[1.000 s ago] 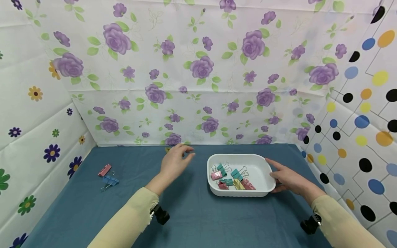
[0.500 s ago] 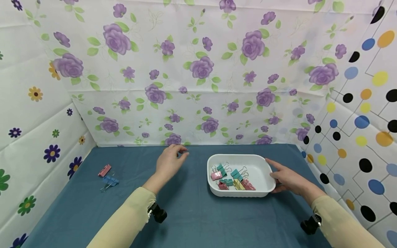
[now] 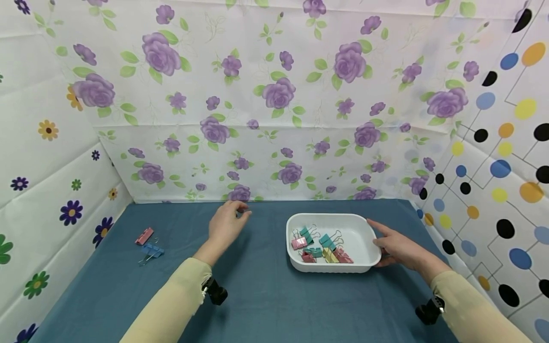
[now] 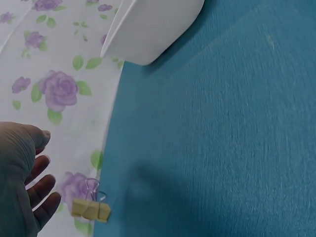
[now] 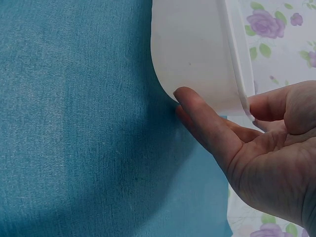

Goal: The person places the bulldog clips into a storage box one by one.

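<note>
My left hand (image 3: 226, 221) hovers near the table's back edge with its fingers loosely bent and nothing in them. In the left wrist view, a yellow binder clip (image 4: 91, 210) lies just beyond the fingertips of that hand (image 4: 22, 182), apart from them; the hand hides it in the head view. My right hand (image 3: 401, 245) grips the right end of a white plastic tray (image 3: 362, 243), fingers against its rim and lower wall (image 5: 197, 59). Inside the tray lie several binder clips: teal (image 3: 328, 241), pink (image 3: 299, 243), yellow (image 3: 330, 255) and red (image 3: 308, 257).
On the left of the blue-covered table (image 3: 261, 305) lie a pink binder clip (image 3: 144, 236) and a blue one (image 3: 152, 250), close together. Patterned cloth walls (image 3: 279, 143) stand behind and at both sides.
My left hand has drifted left along the back edge, covering the yellow binder clip that showed behind it a second ago. The right hand and tray stay put.
</note>
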A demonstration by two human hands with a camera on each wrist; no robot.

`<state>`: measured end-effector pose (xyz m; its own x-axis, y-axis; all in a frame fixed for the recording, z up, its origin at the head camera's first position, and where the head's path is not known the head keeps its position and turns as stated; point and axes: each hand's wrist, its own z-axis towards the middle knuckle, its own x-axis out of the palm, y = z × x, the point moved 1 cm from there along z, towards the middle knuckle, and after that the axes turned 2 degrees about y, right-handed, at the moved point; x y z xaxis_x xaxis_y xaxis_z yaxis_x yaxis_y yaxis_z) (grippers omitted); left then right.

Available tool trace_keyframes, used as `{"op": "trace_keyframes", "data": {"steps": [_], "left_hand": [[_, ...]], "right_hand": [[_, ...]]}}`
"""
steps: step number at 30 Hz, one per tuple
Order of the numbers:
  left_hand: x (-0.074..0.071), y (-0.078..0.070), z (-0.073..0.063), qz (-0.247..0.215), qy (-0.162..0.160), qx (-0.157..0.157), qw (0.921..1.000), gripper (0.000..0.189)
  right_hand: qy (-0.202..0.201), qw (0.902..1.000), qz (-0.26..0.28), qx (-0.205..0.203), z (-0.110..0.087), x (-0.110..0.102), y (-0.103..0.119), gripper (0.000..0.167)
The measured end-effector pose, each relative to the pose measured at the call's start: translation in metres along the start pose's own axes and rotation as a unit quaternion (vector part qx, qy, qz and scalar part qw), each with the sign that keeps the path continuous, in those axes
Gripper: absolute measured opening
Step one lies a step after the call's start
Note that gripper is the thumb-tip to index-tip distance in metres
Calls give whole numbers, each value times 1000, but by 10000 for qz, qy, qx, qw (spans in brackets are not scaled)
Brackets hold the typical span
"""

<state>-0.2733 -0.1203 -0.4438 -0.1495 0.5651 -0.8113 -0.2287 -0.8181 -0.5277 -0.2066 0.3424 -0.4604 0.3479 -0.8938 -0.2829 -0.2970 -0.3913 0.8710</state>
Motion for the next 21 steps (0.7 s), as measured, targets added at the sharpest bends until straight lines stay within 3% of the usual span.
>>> {"op": "trace_keyframes", "data": {"steps": [21], "left_hand": [[5, 33, 1, 216, 127, -715, 9971, 24]], "right_hand": [[32, 10000, 43, -14, -1, 0, 1, 71]]}}
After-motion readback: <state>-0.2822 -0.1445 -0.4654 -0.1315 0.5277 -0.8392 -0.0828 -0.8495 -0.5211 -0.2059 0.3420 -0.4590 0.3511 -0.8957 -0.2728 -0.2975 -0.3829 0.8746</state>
